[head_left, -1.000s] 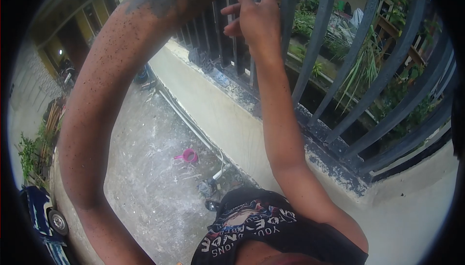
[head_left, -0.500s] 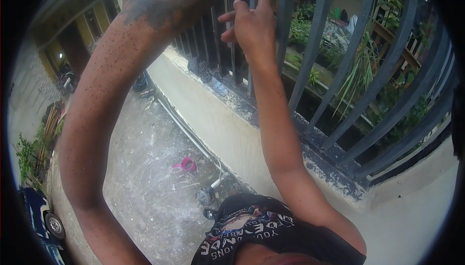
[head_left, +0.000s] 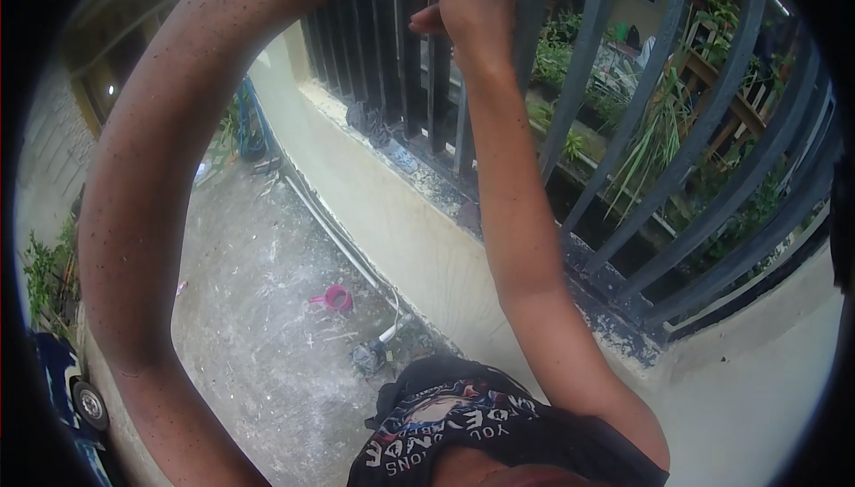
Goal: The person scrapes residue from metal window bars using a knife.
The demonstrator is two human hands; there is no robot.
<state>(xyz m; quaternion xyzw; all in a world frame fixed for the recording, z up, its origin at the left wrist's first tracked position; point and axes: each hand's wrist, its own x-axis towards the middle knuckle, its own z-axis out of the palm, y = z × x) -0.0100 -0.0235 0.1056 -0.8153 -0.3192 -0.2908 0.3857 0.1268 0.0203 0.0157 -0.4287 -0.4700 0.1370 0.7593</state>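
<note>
My right hand (head_left: 476, 6) is raised at the top of the view, beside the dark grey bars of a metal fence (head_left: 583, 51). Its fingers are spread, some pointing left across the bars and one upward, cut off by the frame edge. Nothing shows between the visible fingers. The left forearm (head_left: 142, 158), speckled with dark spots, arches up along the left side. My left hand lies beyond the top edge, so whatever it touches is hidden.
The bars stand on a pale low wall (head_left: 401, 211) with a crumpled dark cloth (head_left: 367, 122) on its ledge. A pink dipper (head_left: 337, 297) and white pipe (head_left: 388, 334) lie on the concrete below. Plants (head_left: 659, 131) grow behind the fence; a dark vehicle (head_left: 67, 389) stands far left.
My left hand, smeared dark grey on its back, has moved up out of view. The right hand has shifted slightly up and right, its fingers still spread.
</note>
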